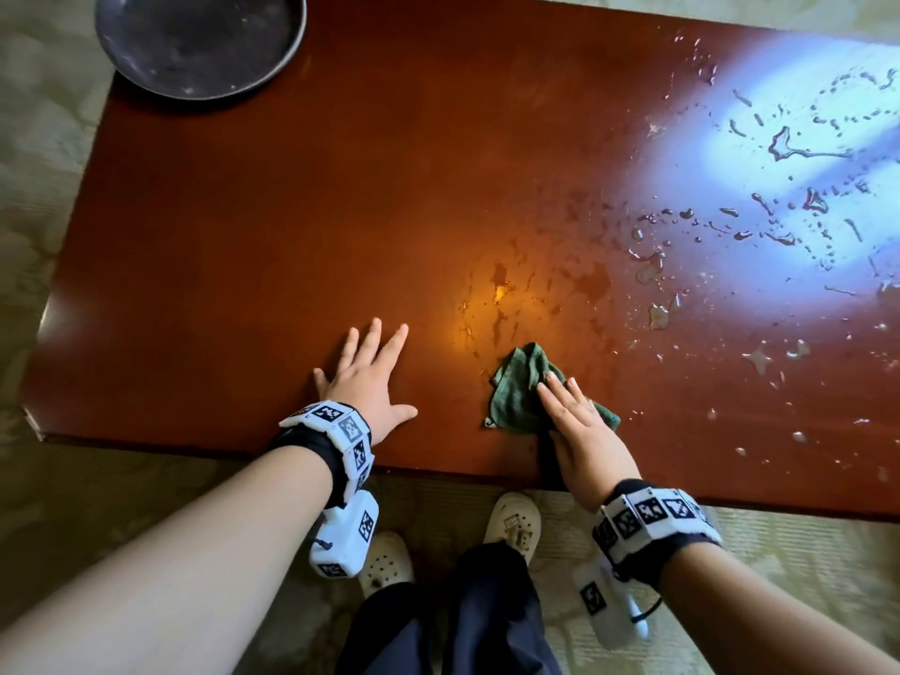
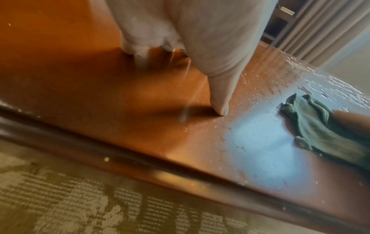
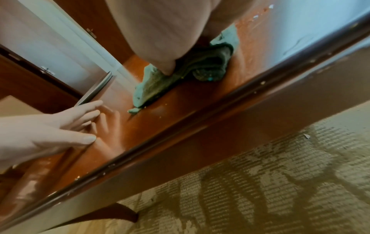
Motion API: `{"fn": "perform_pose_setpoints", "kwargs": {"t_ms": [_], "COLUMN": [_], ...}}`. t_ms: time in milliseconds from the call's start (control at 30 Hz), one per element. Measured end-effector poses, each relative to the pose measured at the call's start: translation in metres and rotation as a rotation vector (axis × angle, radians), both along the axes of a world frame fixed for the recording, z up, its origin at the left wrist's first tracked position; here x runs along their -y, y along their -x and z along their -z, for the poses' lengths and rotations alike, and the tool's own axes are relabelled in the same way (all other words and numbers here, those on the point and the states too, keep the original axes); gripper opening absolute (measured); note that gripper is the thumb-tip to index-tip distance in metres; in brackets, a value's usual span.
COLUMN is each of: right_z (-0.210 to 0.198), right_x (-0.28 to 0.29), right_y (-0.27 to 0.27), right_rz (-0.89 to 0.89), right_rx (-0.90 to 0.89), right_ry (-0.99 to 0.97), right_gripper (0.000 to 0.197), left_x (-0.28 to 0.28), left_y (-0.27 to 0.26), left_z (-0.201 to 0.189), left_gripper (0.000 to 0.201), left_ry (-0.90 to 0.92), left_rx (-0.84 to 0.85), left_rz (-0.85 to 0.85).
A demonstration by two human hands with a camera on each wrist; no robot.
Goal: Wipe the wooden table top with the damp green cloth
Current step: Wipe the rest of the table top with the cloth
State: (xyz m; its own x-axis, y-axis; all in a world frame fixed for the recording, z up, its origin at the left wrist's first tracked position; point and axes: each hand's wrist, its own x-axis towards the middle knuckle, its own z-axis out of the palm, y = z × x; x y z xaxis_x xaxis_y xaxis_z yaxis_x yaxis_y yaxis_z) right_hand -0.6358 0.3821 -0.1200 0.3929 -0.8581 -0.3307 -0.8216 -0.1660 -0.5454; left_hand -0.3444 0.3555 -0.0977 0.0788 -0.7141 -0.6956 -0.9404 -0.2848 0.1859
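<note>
The reddish wooden table top (image 1: pixel 316 211) fills the head view, glossy and wet on its right half. A crumpled green cloth (image 1: pixel 523 389) lies near the front edge, also seen in the left wrist view (image 2: pixel 320 131) and the right wrist view (image 3: pixel 202 69). My right hand (image 1: pixel 582 426) lies flat on the cloth with straight fingers and presses it onto the wood. My left hand (image 1: pixel 370 377) rests flat on the bare table to the left of the cloth, fingers spread, holding nothing. Its thumb (image 2: pixel 220 95) touches the wood.
Water drops and small puddles (image 1: pixel 730 226) spread over the right half of the table. A dark round metal tray (image 1: pixel 199 41) sits at the far left corner. The table's front edge (image 1: pixel 438 467) runs just behind my wrists, with patterned carpet (image 1: pixel 803 552) and my shoes below.
</note>
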Motion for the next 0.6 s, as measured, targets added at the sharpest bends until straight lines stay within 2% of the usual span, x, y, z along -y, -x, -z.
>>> {"fn": "perform_pose_setpoints", "kwargs": {"t_ms": [167, 333, 400, 500, 600], "right_z": [0.002, -0.003, -0.006, -0.011, -0.01], "right_x": [-0.003, -0.006, -0.004, -0.005, -0.014], "right_y": [-0.019, -0.069, -0.093, -0.12, -0.124], "right_rz": [0.128, 0.239, 0.169, -0.086, -0.323], "right_rx": [-0.042, -0.064, -0.066, -0.063, -0.026], "right_ry": [-0.014, -0.051, -0.071, -0.097, -0.114], "right_gripper": [0.066, 0.072, 0.073, 0.077, 0.079], "left_x": [-0.005, -0.003, -0.003, -0.004, -0.006], "left_y": [-0.012, -0.021, -0.027, -0.035, -0.038], "left_z": [0.002, 0.002, 0.002, 0.001, 0.0], "left_gripper": [0.098, 0.098, 0.097, 0.094, 0.091], "left_ry": [-0.018, -0.021, -0.02, -0.008, -0.006], "left_rx": [-0.006, -0.031, -0.032, -0.04, -0.048], "left_rz": [0.043, 0.089, 0.121, 0.12, 0.111]}}
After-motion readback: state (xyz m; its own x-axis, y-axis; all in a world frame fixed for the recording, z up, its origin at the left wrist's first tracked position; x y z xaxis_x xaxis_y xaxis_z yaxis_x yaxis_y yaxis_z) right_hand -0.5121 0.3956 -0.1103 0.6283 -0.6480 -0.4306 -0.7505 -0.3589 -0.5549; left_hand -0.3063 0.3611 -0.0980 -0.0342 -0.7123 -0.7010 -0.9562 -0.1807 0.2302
